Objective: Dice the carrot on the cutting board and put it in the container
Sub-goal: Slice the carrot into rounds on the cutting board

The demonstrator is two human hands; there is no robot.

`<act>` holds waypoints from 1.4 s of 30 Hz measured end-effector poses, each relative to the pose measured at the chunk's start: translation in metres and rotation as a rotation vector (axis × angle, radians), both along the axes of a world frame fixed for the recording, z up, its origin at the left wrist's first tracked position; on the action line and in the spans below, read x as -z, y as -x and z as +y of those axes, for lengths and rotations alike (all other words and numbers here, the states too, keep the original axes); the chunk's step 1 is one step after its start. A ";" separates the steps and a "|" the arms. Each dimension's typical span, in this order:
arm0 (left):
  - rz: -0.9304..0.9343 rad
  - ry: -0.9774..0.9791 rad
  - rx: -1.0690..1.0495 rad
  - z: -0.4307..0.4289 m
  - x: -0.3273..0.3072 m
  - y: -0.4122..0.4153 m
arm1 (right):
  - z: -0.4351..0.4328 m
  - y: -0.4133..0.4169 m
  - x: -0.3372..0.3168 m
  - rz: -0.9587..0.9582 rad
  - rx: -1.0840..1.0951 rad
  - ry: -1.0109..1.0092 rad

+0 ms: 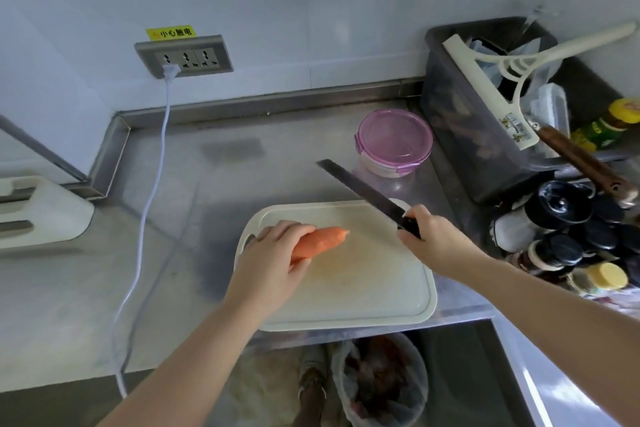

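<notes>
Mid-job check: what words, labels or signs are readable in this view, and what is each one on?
"小心触电": on the yellow sticker above the wall socket.
Squeegee label: printed, too small to read.
Bottle with the yellow cap: label too blurred to read.
Nothing else legible.

Our left forearm bare, enters from lower left, reaches up and right. Our left hand (273, 253) palm down, fingers curled over thick end of carrot (323, 240), thumb at near side. Our right forearm bare, enters from right edge, angles up-left. Our right hand (433, 236) wrapped round handle of knife (363, 192), blade pointing far-left. Hands apart.
</notes>
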State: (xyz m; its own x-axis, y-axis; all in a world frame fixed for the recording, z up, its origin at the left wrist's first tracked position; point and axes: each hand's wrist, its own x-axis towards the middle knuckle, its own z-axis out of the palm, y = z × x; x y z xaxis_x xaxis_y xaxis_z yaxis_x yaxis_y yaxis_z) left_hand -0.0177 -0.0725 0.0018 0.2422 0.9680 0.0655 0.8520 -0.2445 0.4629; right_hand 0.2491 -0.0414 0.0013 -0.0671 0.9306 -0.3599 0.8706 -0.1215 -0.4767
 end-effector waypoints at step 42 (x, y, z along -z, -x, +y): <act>0.126 0.177 -0.017 -0.003 0.035 -0.041 | -0.057 0.045 0.014 -0.088 -0.059 0.026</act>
